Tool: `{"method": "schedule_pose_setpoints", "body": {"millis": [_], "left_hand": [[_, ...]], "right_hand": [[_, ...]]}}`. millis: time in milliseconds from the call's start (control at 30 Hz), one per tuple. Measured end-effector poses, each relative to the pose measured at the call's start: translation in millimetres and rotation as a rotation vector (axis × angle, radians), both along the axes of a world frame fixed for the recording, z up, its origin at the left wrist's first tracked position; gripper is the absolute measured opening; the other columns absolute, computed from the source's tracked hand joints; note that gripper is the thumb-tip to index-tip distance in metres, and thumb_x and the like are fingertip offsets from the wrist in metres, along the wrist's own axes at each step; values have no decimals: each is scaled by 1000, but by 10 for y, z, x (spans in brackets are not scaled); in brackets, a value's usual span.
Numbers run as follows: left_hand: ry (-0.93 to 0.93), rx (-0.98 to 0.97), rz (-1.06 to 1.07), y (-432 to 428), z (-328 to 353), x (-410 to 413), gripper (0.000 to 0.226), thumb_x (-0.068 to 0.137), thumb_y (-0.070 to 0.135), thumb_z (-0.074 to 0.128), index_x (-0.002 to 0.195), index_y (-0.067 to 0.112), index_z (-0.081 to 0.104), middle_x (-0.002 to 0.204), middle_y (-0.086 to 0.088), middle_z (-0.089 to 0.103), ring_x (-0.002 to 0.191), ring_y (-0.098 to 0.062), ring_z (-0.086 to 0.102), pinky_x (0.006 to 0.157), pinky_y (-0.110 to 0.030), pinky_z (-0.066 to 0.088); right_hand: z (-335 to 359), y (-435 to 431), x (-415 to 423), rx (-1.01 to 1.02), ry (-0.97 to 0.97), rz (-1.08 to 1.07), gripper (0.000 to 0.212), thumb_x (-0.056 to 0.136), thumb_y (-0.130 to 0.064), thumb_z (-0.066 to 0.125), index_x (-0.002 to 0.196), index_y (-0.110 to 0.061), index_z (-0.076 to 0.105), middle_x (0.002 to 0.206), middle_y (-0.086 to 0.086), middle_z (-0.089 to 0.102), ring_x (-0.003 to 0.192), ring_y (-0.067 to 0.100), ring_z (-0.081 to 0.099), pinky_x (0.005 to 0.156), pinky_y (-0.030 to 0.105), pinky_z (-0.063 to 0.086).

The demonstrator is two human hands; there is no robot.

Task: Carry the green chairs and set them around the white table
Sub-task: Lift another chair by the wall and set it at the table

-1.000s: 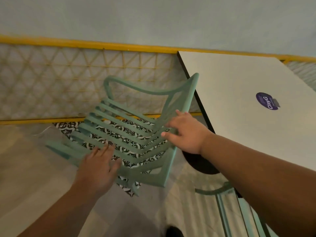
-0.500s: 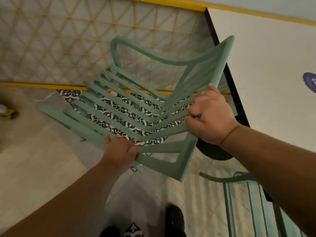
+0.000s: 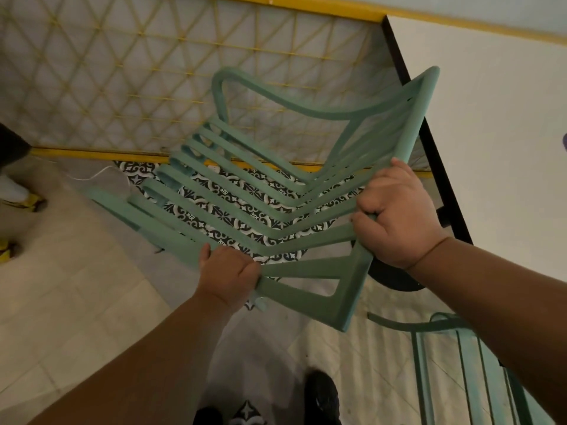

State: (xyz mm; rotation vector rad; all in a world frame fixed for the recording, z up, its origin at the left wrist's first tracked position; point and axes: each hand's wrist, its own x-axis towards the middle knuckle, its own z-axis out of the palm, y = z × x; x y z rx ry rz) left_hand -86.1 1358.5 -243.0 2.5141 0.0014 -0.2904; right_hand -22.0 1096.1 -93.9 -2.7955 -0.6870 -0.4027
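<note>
beside the white table [image 3: 497, 142], both hands closed around green chair [image 3: 306, 207]

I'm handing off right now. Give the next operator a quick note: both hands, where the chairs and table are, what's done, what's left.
Left hand: closed on the near slats of the green slatted plastic chair.
Right hand: closed on that chair's frame on the table side.
The chair is gripped in both hands and tilted, beside the left edge of the white rectangular table, in front of the yellow lattice railing.
A second green slatted chair stands at the table's near side, lower right.
Done: that one looks placed.
Left: level the held chair and set it at the table; whether more chairs remain cannot be seen.
</note>
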Motion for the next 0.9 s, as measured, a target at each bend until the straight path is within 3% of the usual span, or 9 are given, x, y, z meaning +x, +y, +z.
{"method": "schedule_pose_setpoints", "body": {"millis": [167,267,400,467,567,667,800,900], "left_hand": [[-19,26,-34,36,15,-44,48,74,48,11,51,25,45,65,7,54,85,-16,48,120,-53,8],[-36,19,-65,106,16,-103,42,74,46,12,48,29,41,60,10,46,80,-13,43,119,-51,9],[-131,55,-128,242,-55,-203,31,74,40,25,51,33,45,61,13,41,79,-25,54,110,-60,25],[-156,48,-132,318,-81,-243,27,74,39,28,54,34,46,62,11,44,79,-27,56,106,-62,29],[-153,106,-189,443,-143,-288,40,75,39,29,54,21,57,63,5,55,78,-23,54,106,-60,30],[-166,131,-213,525,-194,-340,40,76,36,31,57,17,62,64,1,57,77,-22,53,108,-61,27],[-220,95,-240,630,-210,-372,32,74,34,37,56,22,60,65,-1,59,78,-27,59,106,-64,26],[-168,33,-216,731,-162,-348,28,73,41,32,56,33,53,68,3,59,83,-22,57,111,-53,19]], "right_hand": [[15,52,-97,6,14,-23,32,74,-31,47,48,-12,47,52,0,42,67,27,45,103,38,33],[23,114,-218,27,8,-26,25,74,-32,47,51,-21,41,52,-1,44,69,23,44,107,36,30],[61,225,-419,22,17,-30,24,74,-30,47,51,-24,42,50,-2,45,66,25,45,100,30,29],[85,280,-517,14,21,-41,24,73,-31,48,51,-24,43,50,-3,44,65,26,45,99,33,31],[112,366,-673,16,59,-66,22,73,-34,47,52,-27,45,52,-9,43,67,21,43,111,43,32],[127,424,-815,5,85,-96,24,75,-36,47,52,-27,45,52,-12,40,68,20,44,114,51,32],[149,525,-939,9,67,-117,30,73,-36,50,48,-20,53,47,-7,39,62,23,41,98,45,42],[157,637,-1006,9,71,-140,31,73,-37,51,47,-20,52,47,-8,37,61,22,37,92,44,43]]}}
